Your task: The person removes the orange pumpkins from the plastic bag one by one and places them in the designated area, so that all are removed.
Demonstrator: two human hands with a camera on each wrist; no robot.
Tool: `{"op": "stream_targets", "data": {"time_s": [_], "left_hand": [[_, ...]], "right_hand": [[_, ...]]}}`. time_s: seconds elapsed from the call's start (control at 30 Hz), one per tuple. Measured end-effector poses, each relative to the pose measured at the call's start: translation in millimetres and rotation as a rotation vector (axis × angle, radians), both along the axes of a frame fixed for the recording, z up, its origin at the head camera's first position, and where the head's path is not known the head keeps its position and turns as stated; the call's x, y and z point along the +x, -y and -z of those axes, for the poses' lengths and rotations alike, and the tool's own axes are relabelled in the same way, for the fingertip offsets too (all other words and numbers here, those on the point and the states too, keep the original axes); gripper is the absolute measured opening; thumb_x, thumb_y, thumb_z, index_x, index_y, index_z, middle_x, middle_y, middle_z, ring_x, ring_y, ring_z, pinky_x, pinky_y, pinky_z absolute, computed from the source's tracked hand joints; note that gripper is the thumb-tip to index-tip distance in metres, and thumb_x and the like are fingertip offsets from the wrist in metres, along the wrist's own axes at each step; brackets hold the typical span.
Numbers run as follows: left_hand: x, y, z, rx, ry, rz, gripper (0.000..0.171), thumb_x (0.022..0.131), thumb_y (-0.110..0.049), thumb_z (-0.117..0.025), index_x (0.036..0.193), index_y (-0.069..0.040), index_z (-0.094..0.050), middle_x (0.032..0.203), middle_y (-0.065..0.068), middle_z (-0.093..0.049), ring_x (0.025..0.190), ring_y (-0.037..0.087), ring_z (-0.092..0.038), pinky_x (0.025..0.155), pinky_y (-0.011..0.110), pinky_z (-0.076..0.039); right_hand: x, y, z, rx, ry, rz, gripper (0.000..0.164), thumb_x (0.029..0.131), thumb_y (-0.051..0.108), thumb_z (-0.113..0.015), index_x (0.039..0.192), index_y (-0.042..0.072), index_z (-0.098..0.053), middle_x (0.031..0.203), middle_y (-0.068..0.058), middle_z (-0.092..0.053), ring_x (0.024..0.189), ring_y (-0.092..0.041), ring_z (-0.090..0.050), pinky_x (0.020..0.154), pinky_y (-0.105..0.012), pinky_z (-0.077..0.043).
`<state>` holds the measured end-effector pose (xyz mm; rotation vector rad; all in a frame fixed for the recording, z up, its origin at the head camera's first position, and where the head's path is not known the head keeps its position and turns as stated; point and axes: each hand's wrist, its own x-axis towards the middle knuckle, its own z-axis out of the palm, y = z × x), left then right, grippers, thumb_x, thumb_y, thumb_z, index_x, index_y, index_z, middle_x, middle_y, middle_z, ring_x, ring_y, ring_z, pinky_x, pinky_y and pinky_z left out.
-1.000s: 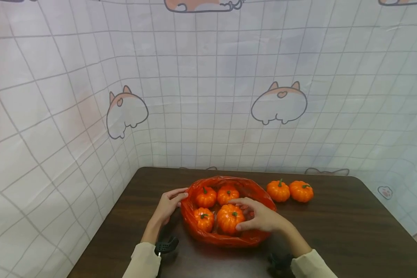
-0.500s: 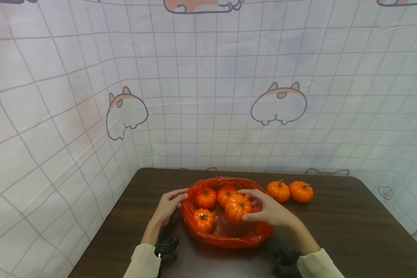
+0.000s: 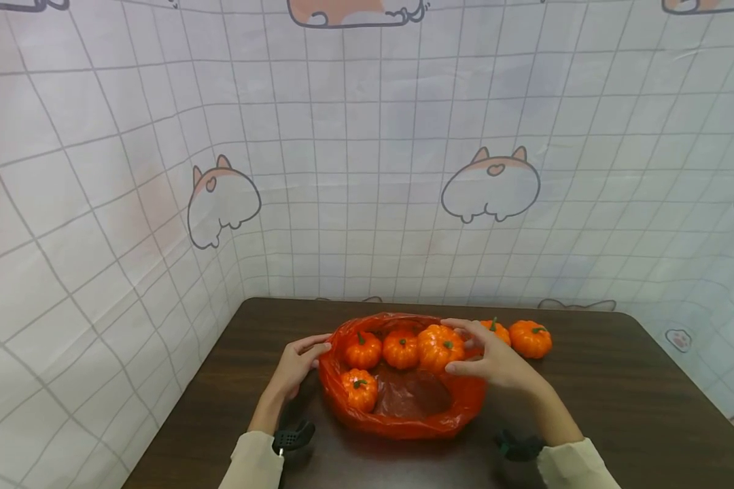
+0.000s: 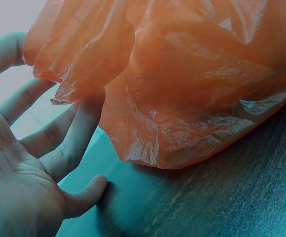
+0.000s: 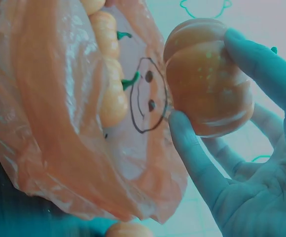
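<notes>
My right hand (image 3: 495, 356) grips a small orange pumpkin (image 3: 441, 348) between thumb and fingers, raised over the right part of a red plastic bag (image 3: 404, 426). The right wrist view shows that pumpkin (image 5: 207, 79) lifted beside the bag's opening. At the bag's left side, my left hand (image 3: 296, 367) pinches the rim; in the left wrist view some fingertips are hidden by the folded film (image 4: 93, 54). Inside the open bag sit three pumpkins: one at back left (image 3: 363, 350), one at back middle (image 3: 400, 349) and one at front left (image 3: 359, 390).
Right of the bag, two more pumpkins stand on the dark wooden table (image 3: 618, 394): one (image 3: 531, 339) in full view, another (image 3: 494, 330) partly behind my right hand. A white checked cloth (image 3: 367, 170) with dog drawings hangs behind and to the left.
My right hand has lifted the pumpkin from the bag's front and carried it up and to the right. The left hand has stayed at the rim.
</notes>
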<state>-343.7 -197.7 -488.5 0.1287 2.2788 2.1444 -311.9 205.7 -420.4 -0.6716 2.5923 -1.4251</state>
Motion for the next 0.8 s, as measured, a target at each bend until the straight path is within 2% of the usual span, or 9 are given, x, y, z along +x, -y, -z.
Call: {"op": "stream_targets", "data": {"time_s": [0.13, 0.27, 0.67, 0.8], "left_hand": [[-0.2, -0.2, 0.4, 0.002, -0.005, -0.002, 0.036, 0.099, -0.022, -0.068, 0.13, -0.004, -0.069, 0.124, 0.014, -0.073, 0.083, 0.016, -0.071, 0.089, 0.036, -0.061], [-0.4, 0.2, 0.5, 0.004, -0.005, -0.007, 0.035, 0.099, -0.02, -0.068, 0.129, -0.005, -0.07, 0.124, 0.014, -0.073, 0.084, 0.016, -0.071, 0.088, 0.036, -0.061], [1.3, 0.0, 0.2, 0.0, -0.012, -0.008, 0.035, 0.099, -0.02, -0.067, 0.13, -0.005, -0.07, 0.124, 0.014, -0.073, 0.084, 0.017, -0.071, 0.085, 0.032, -0.062], [1.0, -0.3, 0.1, 0.002, -0.01, -0.002, 0.036, 0.099, -0.021, -0.067, 0.13, -0.004, -0.069, 0.125, 0.014, -0.073, 0.084, 0.017, -0.071, 0.086, 0.032, -0.062]], "right_hand": [[-0.3, -5.3, -2.8, -0.012, 0.001, 0.034, 0.074, 0.086, 0.039, -0.082, 0.15, 0.036, -0.045, 0.153, -0.008, -0.043, 0.133, -0.039, -0.045, 0.097, -0.048, -0.055], [-1.5, -12.2, -4.4, -0.011, -0.033, 0.041, 0.073, 0.088, 0.037, -0.08, 0.151, 0.032, -0.044, 0.154, -0.013, -0.041, 0.133, -0.042, -0.045, 0.096, -0.05, -0.055], [-0.9, -35.7, -12.0, -0.095, -0.048, 0.065, 0.073, 0.092, 0.026, -0.077, 0.155, 0.024, -0.041, 0.157, -0.024, -0.029, 0.13, -0.046, -0.046, 0.083, -0.036, -0.059], [0.4, -45.2, -13.8, -0.099, -0.043, 0.094, 0.074, 0.092, 0.026, -0.078, 0.156, 0.023, -0.041, 0.158, -0.023, -0.031, 0.128, -0.043, -0.049, 0.082, -0.034, -0.059]]}}
